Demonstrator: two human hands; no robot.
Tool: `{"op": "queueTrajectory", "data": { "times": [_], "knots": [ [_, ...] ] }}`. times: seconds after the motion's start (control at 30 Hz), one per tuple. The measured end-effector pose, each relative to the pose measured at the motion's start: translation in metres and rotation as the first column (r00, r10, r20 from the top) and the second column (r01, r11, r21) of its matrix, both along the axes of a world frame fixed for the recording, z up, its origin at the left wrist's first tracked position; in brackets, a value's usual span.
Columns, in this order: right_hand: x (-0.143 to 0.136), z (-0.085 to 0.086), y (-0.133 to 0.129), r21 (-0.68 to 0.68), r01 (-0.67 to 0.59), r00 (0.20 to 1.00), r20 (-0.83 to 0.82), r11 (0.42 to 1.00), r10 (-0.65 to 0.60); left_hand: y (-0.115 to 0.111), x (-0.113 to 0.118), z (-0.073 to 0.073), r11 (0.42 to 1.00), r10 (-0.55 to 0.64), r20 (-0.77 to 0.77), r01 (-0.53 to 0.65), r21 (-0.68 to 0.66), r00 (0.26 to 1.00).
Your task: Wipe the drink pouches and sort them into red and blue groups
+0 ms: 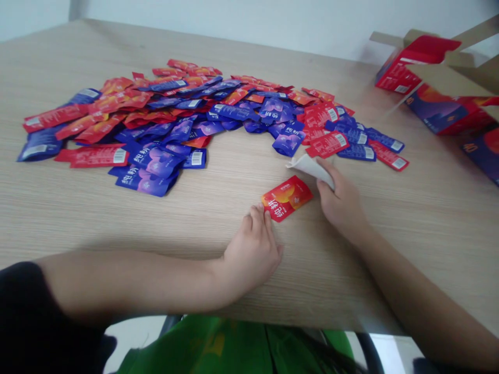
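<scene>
A red sachet (287, 198) with an orange fruit print and white lettering lies flat on the wooden table. My left hand (255, 241) has its fingertips together on the sachet's lower left corner, pressing or gripping it. Just to the right, my right hand (340, 202) is closed round a folded white cloth or tissue (312, 169), held by thumb and fingers close above the tabletop. Past both hands spreads a wide heap of sachets, some red (103, 155), others blue with a pink print (150, 179).
At the right stand open cartons: a red box (401, 70) at the back, a larger blue and red box (436, 109) with raised flaps, and part of another blue box (485, 150) at the edge. A pale wall (241, 21) rises behind the table (97, 221).
</scene>
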State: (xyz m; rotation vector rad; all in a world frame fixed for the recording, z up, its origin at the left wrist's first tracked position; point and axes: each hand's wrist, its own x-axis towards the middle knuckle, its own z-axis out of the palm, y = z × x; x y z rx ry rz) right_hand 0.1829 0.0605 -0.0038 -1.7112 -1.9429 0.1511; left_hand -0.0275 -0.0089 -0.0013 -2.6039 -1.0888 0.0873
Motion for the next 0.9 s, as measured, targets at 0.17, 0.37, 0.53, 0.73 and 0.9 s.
{"op": "queueTrajectory", "data": {
  "times": [0.17, 0.37, 0.53, 0.73, 0.9],
  "knots": [
    [-0.037, 0.001, -0.036, 0.009, -0.231, 0.952, 0.207, 0.973, 0.224, 0.0, 0.001, 0.001, 1.0, -0.01, 0.01, 0.011, -0.017, 1.0],
    [-0.045, -0.015, -0.029, -0.099, -0.265, 0.904, 0.321, 0.959, 0.283, 0.0, 0.001, 0.002, 1.0, 0.009, -0.005, -0.009, -0.02, 1.0],
    [-0.041, -0.015, -0.032, -0.054, -0.231, 0.922, 0.307, 0.971, 0.236, -0.001, 0.001, 0.001, 0.999, 0.02, 0.002, -0.02, -0.042, 1.0],
    [-0.04, -0.014, -0.026, -0.092, -0.233, 0.927, 0.279, 0.968, 0.25, -0.002, 0.0, 0.0, 1.0, 0.021, 0.008, -0.021, -0.006, 1.0],
    [-0.038, -0.013, -0.028, -0.085, -0.328, 0.901, 0.27, 0.941, 0.338, -0.001, -0.001, -0.001, 1.0, -0.012, 0.042, 0.012, 0.0, 0.999]
  ]
}}
